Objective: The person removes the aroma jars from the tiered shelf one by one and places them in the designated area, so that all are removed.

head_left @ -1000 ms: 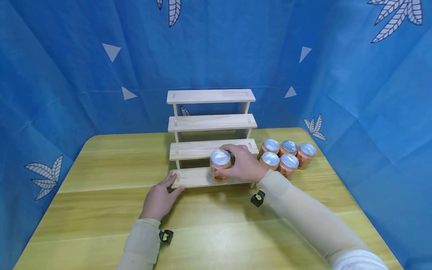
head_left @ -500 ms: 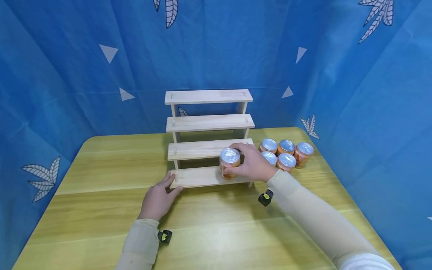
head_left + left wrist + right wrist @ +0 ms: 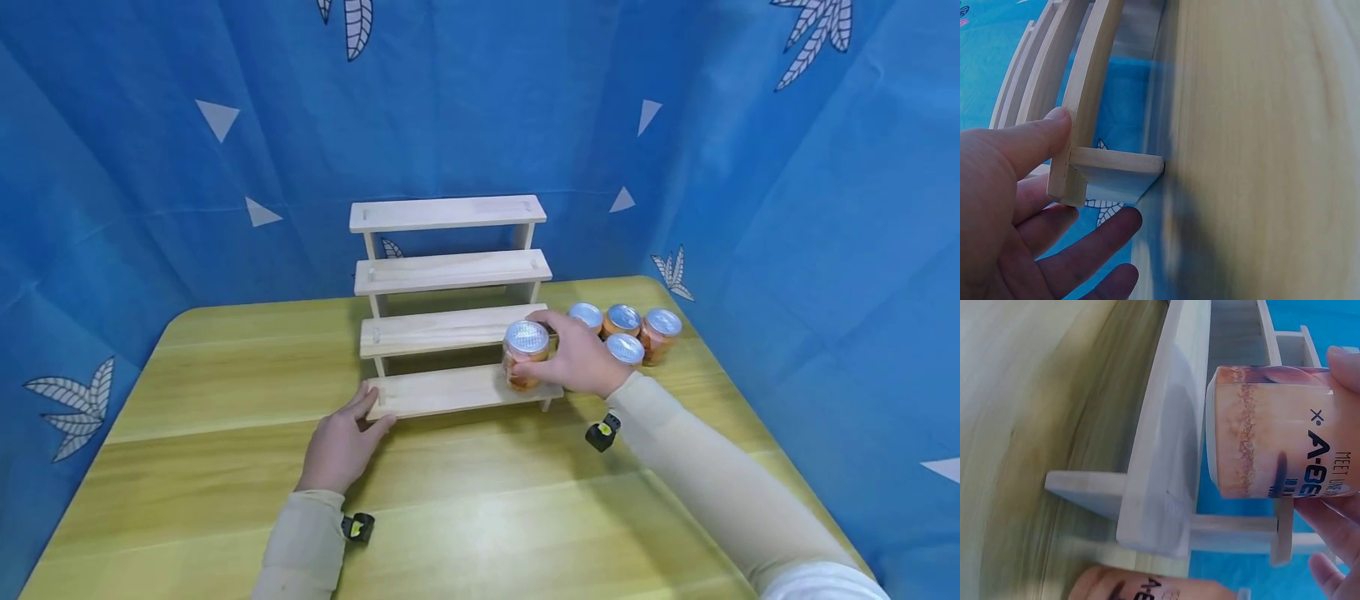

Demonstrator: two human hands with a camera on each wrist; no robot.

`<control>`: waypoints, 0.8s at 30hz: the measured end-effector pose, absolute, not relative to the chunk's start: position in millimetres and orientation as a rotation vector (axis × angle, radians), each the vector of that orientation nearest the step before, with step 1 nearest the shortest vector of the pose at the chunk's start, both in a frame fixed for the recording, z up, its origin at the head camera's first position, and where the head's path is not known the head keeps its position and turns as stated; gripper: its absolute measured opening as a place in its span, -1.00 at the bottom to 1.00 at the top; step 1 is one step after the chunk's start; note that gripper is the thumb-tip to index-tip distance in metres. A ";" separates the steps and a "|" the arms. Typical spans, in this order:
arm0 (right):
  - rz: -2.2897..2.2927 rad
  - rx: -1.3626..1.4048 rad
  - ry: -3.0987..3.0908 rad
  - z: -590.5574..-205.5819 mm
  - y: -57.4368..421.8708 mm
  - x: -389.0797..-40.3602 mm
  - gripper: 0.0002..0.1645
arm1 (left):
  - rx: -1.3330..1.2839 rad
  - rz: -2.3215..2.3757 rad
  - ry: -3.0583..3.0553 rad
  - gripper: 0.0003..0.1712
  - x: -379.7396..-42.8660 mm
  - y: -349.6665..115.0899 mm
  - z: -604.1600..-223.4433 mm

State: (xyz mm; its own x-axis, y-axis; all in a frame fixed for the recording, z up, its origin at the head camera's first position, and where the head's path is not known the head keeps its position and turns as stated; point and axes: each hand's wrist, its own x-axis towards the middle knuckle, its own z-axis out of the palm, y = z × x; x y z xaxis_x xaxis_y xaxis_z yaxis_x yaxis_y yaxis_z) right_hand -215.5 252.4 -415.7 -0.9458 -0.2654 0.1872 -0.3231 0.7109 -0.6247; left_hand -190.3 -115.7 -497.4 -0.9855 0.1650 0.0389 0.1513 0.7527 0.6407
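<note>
A clear-sided can (image 3: pixel 527 337) with a silver lid and an orange printed label is upright in my right hand (image 3: pixel 581 358), gripped between thumb and fingers. It is over the right part of the lowest step of a pale wooden four-tier display stand (image 3: pixel 442 392). In the right wrist view the base of the can (image 3: pixel 1272 434) appears just above that step, with a small gap. My left hand (image 3: pixel 339 450) pinches the left end of the same step; the left wrist view shows its thumb (image 3: pixel 1047 134) against the board's edge, other fingers spread below.
Several similar cans (image 3: pixel 660 323) stand grouped on the table to the right of the stand, partly hidden by my right hand. The yellow wood-grain table (image 3: pixel 225 375) is bordered by blue patterned cloth (image 3: pixel 450 100) behind and at both sides.
My right hand has shifted the can rightward along the lowest step, toward its right end. My left hand keeps its hold on the stand. The head view has turned slightly right.
</note>
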 end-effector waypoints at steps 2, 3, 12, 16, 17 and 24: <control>1.063 0.476 -2.816 -415.0 255.8 -215.1 -0.06 | 0.269 1.061 2.928 -0.24 -190.4 -116.0 -496.1; 1.063 0.472 -2.811 -414.7 257.5 -214.7 -0.06 | 0.267 1.061 2.928 -0.24 -190.5 -116.2 -495.5; 1.102 0.348 -2.809 -406.6 277.1 -206.5 0.07 | 0.256 1.069 2.922 -0.24 -190.0 -118.3 -493.5; 1.120 0.289 -2.798 -402.1 289.8 -202.5 0.06 | 0.258 1.063 2.923 -0.24 -189.7 -117.1 -494.2; 1.108 0.277 -2.798 -401.2 293.2 -201.7 0.07 | 0.258 1.064 2.922 -0.24 -189.5 -116.7 -494.4; 1.028 0.170 -2.775 -391.5 319.8 -194.1 0.04 | 0.260 1.067 2.912 -0.23 -188.8 -113.8 -494.6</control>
